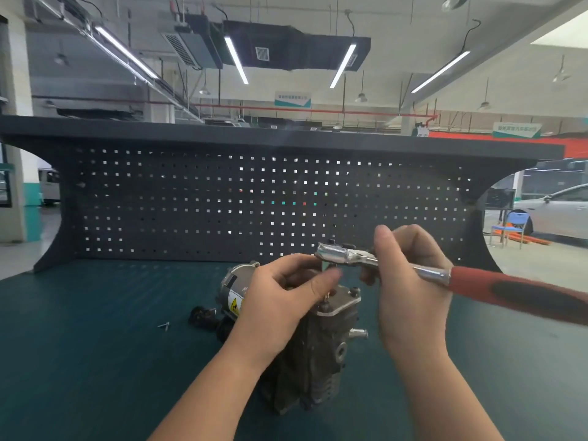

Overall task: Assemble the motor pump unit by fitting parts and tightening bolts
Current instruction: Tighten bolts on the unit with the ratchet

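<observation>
The motor pump unit (pixel 313 354) lies on the green table (pixel 79 345), its long axis running from near the viewer away to the far left, motor end farthest. A yellow warning triangle label (pixel 234 306) shows on the motor; its text is unreadable. The right hand (pixel 410 281) grips the ratchet wrench (pixel 413 268) by its metal shaft, red handle pointing right. The left hand (pixel 286 291), fingers curled, pinches something below the ratchet head. Loose screws (pixel 164 326) lie left. Behind stands a dark pegboard (pixel 222 202).
</observation>
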`<state>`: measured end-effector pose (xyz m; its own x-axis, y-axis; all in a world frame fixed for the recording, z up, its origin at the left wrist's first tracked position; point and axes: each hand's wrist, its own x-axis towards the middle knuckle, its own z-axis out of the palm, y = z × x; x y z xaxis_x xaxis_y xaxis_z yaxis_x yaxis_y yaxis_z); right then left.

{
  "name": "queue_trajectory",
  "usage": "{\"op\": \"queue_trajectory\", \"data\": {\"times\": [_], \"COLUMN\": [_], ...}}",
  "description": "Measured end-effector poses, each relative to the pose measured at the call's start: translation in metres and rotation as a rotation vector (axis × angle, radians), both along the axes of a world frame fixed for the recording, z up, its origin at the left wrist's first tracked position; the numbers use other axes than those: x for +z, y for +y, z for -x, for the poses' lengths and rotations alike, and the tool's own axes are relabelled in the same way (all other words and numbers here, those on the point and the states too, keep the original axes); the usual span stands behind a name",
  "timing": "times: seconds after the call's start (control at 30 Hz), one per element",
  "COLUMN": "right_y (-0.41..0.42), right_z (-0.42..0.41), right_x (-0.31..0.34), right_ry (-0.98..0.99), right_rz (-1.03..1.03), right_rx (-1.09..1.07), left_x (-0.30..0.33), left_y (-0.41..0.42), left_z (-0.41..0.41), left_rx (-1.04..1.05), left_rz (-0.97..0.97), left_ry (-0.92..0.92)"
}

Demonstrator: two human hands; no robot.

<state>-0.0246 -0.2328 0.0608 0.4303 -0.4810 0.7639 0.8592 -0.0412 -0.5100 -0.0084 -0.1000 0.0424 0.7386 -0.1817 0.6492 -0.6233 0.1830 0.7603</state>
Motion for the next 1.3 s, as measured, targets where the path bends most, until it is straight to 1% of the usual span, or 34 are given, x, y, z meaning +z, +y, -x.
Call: {"op": "queue_trajectory", "data": {"times": [0.07,0.1,0.13,0.2,0.27,0.3,0.37,0.43,0.47,0.5,0.53,0.57,0.6,0.63,0.67,0.73,0.77,0.8,0.83,0.87,0.9,0.93,0.97,1.0,1.07,1.13,1.2,1.23,1.27,1.3], "right_y": [0.009,0.014,0.019,0.024,0.023,0.022,0.018,0.008,0.001,-0.003,-0.005,-0.005,-0.003,0.000,0.004,0.017,0.023,0.029,0.031,0.032,0.033,0.033,0.030,0.027,0.019,0.009,0.002,0.000,0.001,0.005], "right_z": [0.007,0.010,0.011,0.014,0.013,0.014,0.011,0.000,-0.008,-0.013,-0.017,-0.017,-0.014,-0.006,0.001,0.014,0.020,0.023,0.027,0.028,0.029,0.027,0.024,0.020,0.012,-0.001,-0.010,-0.013,-0.011,-0.007], "right_x": [-0.002,-0.003,-0.005,-0.009,-0.010,-0.009,-0.008,-0.009,-0.010,-0.011,-0.011,-0.008,-0.006,-0.003,-0.001,-0.005,-0.005,-0.009,-0.006,-0.005,0.000,0.004,0.005,0.002,-0.006,-0.011,-0.010,-0.009,-0.008,-0.007], "right_ry": [-0.168,-0.249,-0.309,-0.363,-0.341,-0.280,-0.103,0.081,0.159,0.200,0.193,0.152,0.090,0.022,-0.050,-0.180,-0.229,-0.295,-0.372,-0.401,-0.334,-0.183,-0.048,-0.029,-0.071,0.036,0.150,0.167,0.147,0.093], "right_rz": [0.146,0.197,0.225,0.244,0.234,0.188,0.000,-0.211,-0.304,-0.428,-0.572,-0.673,-0.673,-0.586,-0.434,-0.052,0.107,0.232,0.317,0.369,0.410,0.442,0.390,0.251,-0.011,-0.176,-0.340,-0.386,-0.396,-0.372], "right_rx": [-0.268,-0.366,-0.438,-0.464,-0.379,-0.306,-0.128,-0.035,0.027,0.145,0.304,0.428,0.419,0.282,0.083,-0.311,-0.450,-0.525,-0.542,-0.527,-0.492,-0.453,-0.399,-0.347,-0.218,-0.109,0.085,0.140,0.123,0.053], "left_x": [-0.001,-0.002,-0.002,-0.001,0.001,0.002,0.001,0.000,-0.001,-0.002,-0.003,-0.003,-0.003,-0.003,-0.003,-0.001,0.000,0.001,0.003,0.003,0.004,0.003,0.003,0.001,0.000,-0.001,-0.001,-0.002,-0.003,-0.003], "left_y": [-0.005,-0.006,-0.006,-0.003,0.001,0.002,0.002,0.000,0.000,0.000,0.000,0.000,0.000,0.000,0.000,0.002,0.003,0.004,0.004,0.004,0.004,0.004,0.004,0.004,0.004,0.003,0.002,0.001,0.000,0.000], "left_z": [0.001,0.001,0.002,0.003,0.006,0.005,0.003,0.002,0.000,0.000,-0.001,-0.001,-0.002,-0.002,-0.002,-0.001,0.000,0.001,0.005,0.006,0.007,0.006,0.005,0.003,0.000,-0.001,0.000,0.001,0.001,0.002], "left_rx": [0.046,0.056,0.047,-0.017,-0.062,-0.059,-0.025,-0.006,0.000,0.004,0.005,0.009,0.018,0.023,0.015,-0.037,-0.073,-0.109,-0.154,-0.181,-0.202,-0.205,-0.200,-0.181,-0.142,-0.111,-0.077,-0.060,-0.047,-0.040], "left_rz": [0.000,-0.006,-0.016,-0.058,-0.087,-0.087,-0.074,-0.073,-0.080,-0.088,-0.092,-0.091,-0.088,-0.082,-0.071,-0.063,-0.070,-0.083,-0.089,-0.094,-0.093,-0.096,-0.098,-0.101,-0.094,-0.095,-0.107,-0.110,-0.108,-0.097], "left_ry": [-0.021,-0.040,-0.056,-0.072,-0.074,-0.062,-0.031,-0.010,-0.014,-0.019,-0.028,-0.036,-0.044,-0.044,-0.036,-0.018,-0.020,-0.038,-0.057,-0.076,-0.071,-0.055,-0.030,-0.013,0.019,0.019,0.003,-0.009,-0.022,-0.032]}}
